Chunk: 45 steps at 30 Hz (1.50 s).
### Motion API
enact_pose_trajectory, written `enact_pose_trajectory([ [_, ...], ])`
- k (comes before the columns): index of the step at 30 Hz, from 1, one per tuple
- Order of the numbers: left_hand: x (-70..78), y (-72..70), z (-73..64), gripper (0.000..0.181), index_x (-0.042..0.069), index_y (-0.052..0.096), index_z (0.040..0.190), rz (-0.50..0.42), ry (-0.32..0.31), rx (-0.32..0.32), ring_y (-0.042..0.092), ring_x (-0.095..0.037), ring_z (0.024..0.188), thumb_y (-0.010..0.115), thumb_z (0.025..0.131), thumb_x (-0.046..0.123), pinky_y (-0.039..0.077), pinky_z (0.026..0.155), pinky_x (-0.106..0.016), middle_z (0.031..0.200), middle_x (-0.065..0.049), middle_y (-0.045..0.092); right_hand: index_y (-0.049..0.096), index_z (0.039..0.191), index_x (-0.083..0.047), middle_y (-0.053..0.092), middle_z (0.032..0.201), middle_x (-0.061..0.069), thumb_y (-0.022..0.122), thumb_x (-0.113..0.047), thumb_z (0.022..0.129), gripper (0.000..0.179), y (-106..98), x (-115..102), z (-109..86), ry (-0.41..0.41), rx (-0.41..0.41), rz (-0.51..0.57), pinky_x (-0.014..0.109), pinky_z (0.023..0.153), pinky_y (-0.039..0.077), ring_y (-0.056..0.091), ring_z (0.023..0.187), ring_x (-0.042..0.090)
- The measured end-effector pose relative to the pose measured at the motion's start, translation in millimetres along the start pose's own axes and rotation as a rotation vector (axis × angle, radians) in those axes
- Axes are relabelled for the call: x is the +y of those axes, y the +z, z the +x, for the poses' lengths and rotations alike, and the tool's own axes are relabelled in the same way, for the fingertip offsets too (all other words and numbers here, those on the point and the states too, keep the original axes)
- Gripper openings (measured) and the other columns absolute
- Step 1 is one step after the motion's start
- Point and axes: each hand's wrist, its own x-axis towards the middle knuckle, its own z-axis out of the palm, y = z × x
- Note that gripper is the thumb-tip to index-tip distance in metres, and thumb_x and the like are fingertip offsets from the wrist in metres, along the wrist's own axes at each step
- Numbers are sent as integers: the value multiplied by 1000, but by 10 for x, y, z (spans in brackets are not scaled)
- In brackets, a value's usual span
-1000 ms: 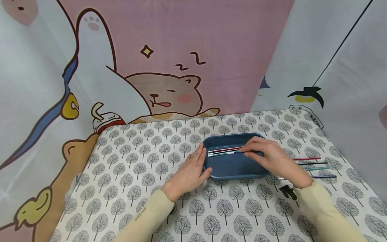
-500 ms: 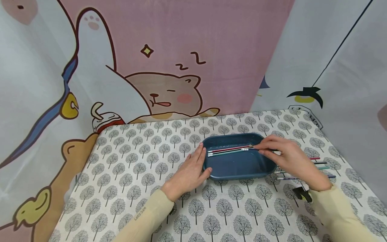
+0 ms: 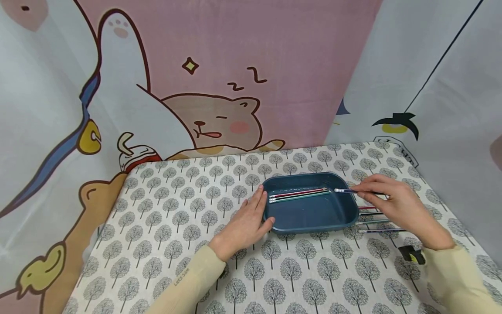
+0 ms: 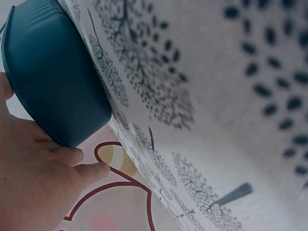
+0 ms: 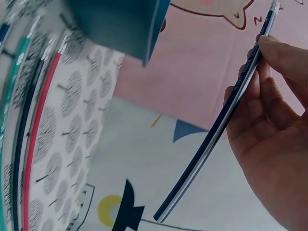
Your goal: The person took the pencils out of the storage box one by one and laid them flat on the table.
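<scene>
A dark blue plastic tray (image 3: 306, 220) stands on the cloth, with red, black and green pencils (image 3: 300, 196) lying side by side near its far wall. At the tray's left end my left hand (image 3: 245, 222) rests against the rim with extended fingers, as the left wrist view also shows against the tray's outer wall (image 4: 57, 72). My right hand (image 3: 400, 207) pinches a blue-and-white striped pencil (image 5: 216, 120) between thumb and fingers near its white eraser end. In the head view that eraser end (image 3: 340, 190) overlaps the tray's right side.
Right of the tray, under my right hand, several more pencils lie in a row on the table: a red pencil (image 5: 41, 130), a black one, a green pencil (image 5: 12, 86) and a blue pencil (image 3: 380, 230). Tree-patterned cloth (image 3: 176, 226) covers the table. Cartoon-printed curtains (image 3: 306, 74) hang behind.
My right hand has moved right, drawing the blue-and-white pencil away from the other pencils toward the tray's right edge. My left hand has stayed at the tray's left end.
</scene>
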Motion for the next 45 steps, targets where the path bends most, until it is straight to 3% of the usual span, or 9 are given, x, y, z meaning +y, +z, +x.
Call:
enact_pose_trajectory([
  [10,-4,13,-6,78,2,8,154,-8,2,9,-2,-21,146,29,101,54,20,115,-47,160,-7,-14,75,109,-18,64,105,-9,74,7,79,39,-42,261,-112,64,-23,-50,13,63,39,51,87,-6],
  [14,-6,13,0,78,2,8,154,-9,1,11,-2,-21,146,29,101,54,21,115,-47,160,-6,-15,75,108,-20,64,106,-7,73,4,81,36,-48,388,-148,97,-33,-54,6,79,37,47,107,-9],
  [18,-6,5,2,78,2,8,154,-11,1,9,-3,-20,146,28,101,55,20,115,-48,160,-6,-16,75,108,-21,64,106,-6,73,2,83,35,-53,502,-175,142,-44,-54,2,85,33,43,111,-11],
  [23,-4,-2,3,77,1,8,154,-8,6,11,-2,-22,146,29,101,53,20,115,-48,160,-7,-15,75,110,-20,64,108,-3,72,1,85,33,-61,630,-199,168,-60,-76,9,70,39,49,95,-5],
  [27,1,-6,1,77,1,8,154,-9,5,12,-2,-21,146,30,101,53,20,115,-48,160,-7,-14,74,111,-20,64,110,-4,69,-2,88,29,-57,683,-211,197,-97,-88,11,74,37,51,100,4],
  [34,-1,-6,-4,78,1,8,154,-7,7,12,-1,-22,146,29,101,53,21,115,-48,160,-7,-14,75,108,-19,64,106,-6,70,-3,87,27,-6,805,-230,177,-153,-130,27,64,47,56,86,5],
  [37,-4,-7,-4,78,1,7,154,-4,6,8,-1,-22,146,27,101,55,21,115,-48,160,-7,-14,75,107,-16,65,107,0,70,-2,86,26,39,877,-231,167,-185,-112,42,77,52,60,101,21],
  [41,-2,-5,-3,78,1,7,154,-2,6,7,-1,-22,146,26,101,55,21,115,-48,160,-8,-14,75,104,-13,65,107,6,70,1,85,25,106,958,-231,187,-222,-57,59,87,45,53,115,41],
  [45,4,-6,-1,77,1,8,154,-8,7,9,-2,-21,146,30,101,53,21,115,-48,160,-8,-14,75,102,-13,66,103,4,72,1,84,24,166,1021,-240,162,-233,-82,41,73,54,62,93,24],
])
